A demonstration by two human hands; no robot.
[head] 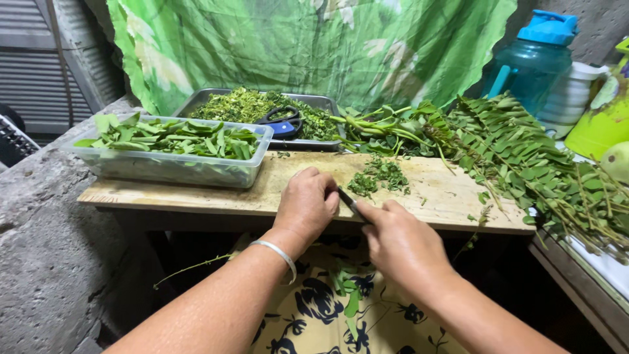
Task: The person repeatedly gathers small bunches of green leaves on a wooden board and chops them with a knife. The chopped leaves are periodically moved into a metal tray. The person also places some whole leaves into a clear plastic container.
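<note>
Dark-bladed small knife [350, 202]: gripped in the closed right hand [400, 244] at the near edge of the long pale wooden board [445, 196], its tip beside the curled left hand [308, 202], which rests knuckles-up on the board. Small heap of chopped green leaves [378, 177]: on the board just beyond the knife. Clear rectangular plastic tub of green leaves [171, 149]: board's left end; metal tray of chopped greens [262, 108] with blue-handled scissors [283, 121]: behind the board; bundle of leafy green stems [524, 154]: board's right end.
</note>
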